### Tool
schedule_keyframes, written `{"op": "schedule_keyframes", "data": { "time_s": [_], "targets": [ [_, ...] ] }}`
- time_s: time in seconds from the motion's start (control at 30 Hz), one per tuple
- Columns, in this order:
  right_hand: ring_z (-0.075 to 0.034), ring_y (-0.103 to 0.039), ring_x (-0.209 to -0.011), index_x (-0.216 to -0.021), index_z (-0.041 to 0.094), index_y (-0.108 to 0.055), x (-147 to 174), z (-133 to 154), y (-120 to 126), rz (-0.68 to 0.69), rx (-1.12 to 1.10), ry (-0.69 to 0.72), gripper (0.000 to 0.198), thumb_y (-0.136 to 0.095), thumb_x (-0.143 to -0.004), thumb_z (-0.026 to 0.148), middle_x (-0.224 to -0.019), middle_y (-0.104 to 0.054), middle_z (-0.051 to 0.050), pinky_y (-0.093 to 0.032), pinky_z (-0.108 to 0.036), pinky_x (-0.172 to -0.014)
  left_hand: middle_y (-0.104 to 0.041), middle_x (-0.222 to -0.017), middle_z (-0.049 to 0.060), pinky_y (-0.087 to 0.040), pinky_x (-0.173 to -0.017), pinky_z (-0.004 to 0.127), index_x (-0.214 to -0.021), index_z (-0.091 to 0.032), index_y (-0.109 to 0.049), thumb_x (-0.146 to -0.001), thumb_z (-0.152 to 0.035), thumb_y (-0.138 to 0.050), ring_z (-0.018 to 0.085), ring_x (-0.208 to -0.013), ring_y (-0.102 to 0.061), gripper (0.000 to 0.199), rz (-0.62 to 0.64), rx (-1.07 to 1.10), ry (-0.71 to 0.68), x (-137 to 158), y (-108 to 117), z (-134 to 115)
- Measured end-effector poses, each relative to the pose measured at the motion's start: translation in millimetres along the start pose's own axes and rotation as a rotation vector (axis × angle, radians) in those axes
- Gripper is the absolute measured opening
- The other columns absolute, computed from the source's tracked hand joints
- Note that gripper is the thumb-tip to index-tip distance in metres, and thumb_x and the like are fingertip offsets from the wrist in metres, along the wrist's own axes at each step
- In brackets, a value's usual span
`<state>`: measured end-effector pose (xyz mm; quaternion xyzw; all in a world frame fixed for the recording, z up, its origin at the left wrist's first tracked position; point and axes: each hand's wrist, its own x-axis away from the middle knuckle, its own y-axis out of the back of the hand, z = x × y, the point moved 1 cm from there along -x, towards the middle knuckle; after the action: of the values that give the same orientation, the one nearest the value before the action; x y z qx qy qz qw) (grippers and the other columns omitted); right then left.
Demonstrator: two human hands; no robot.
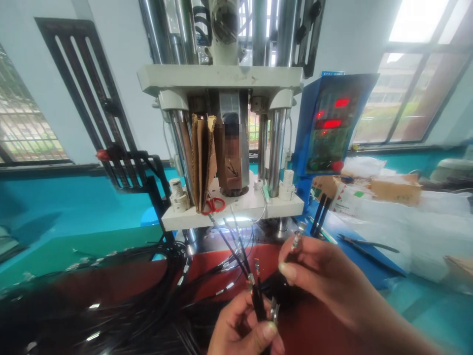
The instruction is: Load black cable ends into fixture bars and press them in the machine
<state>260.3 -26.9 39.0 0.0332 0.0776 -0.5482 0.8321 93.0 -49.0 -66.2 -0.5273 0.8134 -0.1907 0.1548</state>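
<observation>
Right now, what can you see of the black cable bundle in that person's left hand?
The black cable bundle is several slim, dark leads, apparently plastic-sheathed, with shiny metal parts on it. The leads gather in the left hand, pinched between thumb and fingers, then fan out, slanting up and away toward the press. It is held over a reddish work surface. The hand hides its lower portion.

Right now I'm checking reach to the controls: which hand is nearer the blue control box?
Right. The right hand is below the blue control box in the view, apart from it; the left hand, gripping black cables, is lower and farther left.
</observation>
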Motion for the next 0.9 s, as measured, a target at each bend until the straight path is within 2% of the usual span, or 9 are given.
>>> {"op": "schedule_keyframes", "data": {
  "time_s": [0.17,0.3,0.43,0.57,0.7,0.9],
  "targets": [
    [-0.011,-0.058,-0.066,-0.083,0.023,-0.061,-8.3,0.3,-1.8,-0.081,0.107,0.009,0.008,-0.063,-0.087,0.029,-0.073,-0.064,0.003,-0.044,-0.020,-0.061,-0.064,-0.058,0.002,-0.040,-0.054,0.021,-0.088,-0.015,-0.061,-0.070,-0.033,-0.078,0.010,-0.051,-0.053,0.031,0.007,0.003,0.020,-2.1,-3.1,-2.7],
    [-0.011,-0.059,-0.064,-0.083,0.024,-0.061,-13.3,5.8,-3.0,-0.103,0.168,0.041,0.007,-0.064,-0.086,0.030,-0.071,-0.064,0.003,-0.043,-0.020,-0.057,-0.066,-0.070,0.004,-0.042,-0.064,0.023,-0.086,-0.015,-0.066,-0.070,-0.031,-0.077,0.012,-0.064,-0.057,0.026,-0.069,-0.018,-0.075,-5.4,-4.6,-14.0],
    [-0.011,-0.055,-0.059,-0.081,0.024,-0.061,-16.5,18.0,-3.2,-0.076,0.261,0.053,0.009,-0.063,-0.086,0.032,-0.065,-0.060,0.004,-0.041,-0.021,-0.054,-0.063,-0.070,0.002,-0.041,-0.068,0.025,-0.086,-0.015,-0.068,-0.070,-0.030,-0.078,0.013,-0.066,-0.056,0.024,-0.147,0.054,-0.130,-9.0,-4.7,-33.6],
    [-0.010,-0.051,-0.058,-0.081,0.021,-0.060,-17.6,29.6,-4.1,-0.023,0.279,-0.030,0.009,-0.061,-0.087,0.028,-0.063,-0.057,0.004,-0.040,-0.021,-0.054,-0.062,-0.070,0.001,-0.040,-0.068,0.025,-0.090,-0.016,-0.066,-0.075,-0.025,-0.073,0.012,-0.064,-0.054,0.018,-0.230,0.051,-0.104,-9.9,-5.8,-50.5],
    [-0.009,-0.051,-0.057,-0.080,0.021,-0.058,-20.2,26.6,-7.0,0.012,0.261,-0.024,0.010,-0.058,-0.089,0.026,-0.066,-0.060,0.004,-0.039,-0.020,-0.054,-0.061,-0.069,0.002,-0.040,-0.068,0.026,-0.091,-0.015,-0.065,-0.077,-0.028,-0.070,0.013,-0.065,-0.053,0.020,-0.172,-0.037,-0.096,-12.7,-9.1,-50.3],
    [-0.008,-0.049,-0.053,-0.087,0.021,-0.052,-25.2,-1.2,-8.5,0.075,0.281,-0.067,0.020,-0.057,-0.089,0.040,-0.072,-0.062,0.003,-0.040,-0.020,-0.049,-0.061,-0.073,0.003,-0.039,-0.063,0.024,-0.089,-0.014,-0.065,-0.078,-0.034,-0.069,0.011,-0.061,-0.051,0.024,-0.038,-0.126,-0.125,-16.9,-9.2,-39.2]
  ]
}}
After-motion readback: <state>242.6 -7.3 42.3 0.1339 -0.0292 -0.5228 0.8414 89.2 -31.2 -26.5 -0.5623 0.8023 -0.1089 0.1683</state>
